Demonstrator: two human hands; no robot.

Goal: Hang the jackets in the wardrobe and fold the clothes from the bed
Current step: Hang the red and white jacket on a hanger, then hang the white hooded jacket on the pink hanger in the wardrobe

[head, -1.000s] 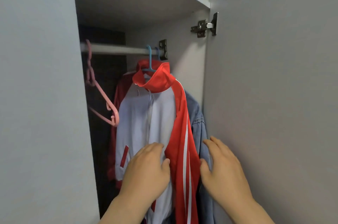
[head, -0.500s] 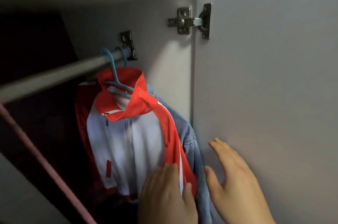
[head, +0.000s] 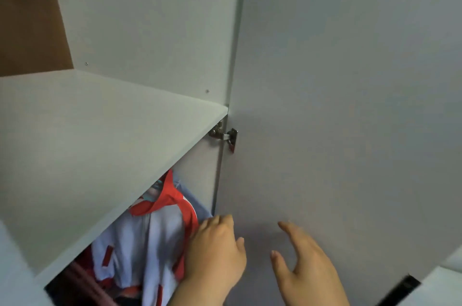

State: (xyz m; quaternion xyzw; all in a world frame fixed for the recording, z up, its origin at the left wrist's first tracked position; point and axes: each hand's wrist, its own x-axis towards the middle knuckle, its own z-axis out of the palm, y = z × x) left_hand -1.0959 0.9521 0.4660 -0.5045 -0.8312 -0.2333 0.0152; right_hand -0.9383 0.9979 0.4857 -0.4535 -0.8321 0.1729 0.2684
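Red-and-white zip jacket (head: 150, 235) hangs under the white wardrobe shelf (head: 100, 143), left hand (head: 215, 253) bent-fingered against its sleeve, probably straightening it, grip unclear; right hand (head: 305, 263) beside it spread, empty.

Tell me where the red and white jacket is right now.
In the head view, the red and white jacket hangs lower left, beneath the wardrobe shelf, with the left hand beside its right edge.

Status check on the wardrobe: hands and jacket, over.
Left hand against the red and white jacket, grip unclear. Right hand open, empty, by the door. Jacket hangs below the shelf. Nothing seen in the way.
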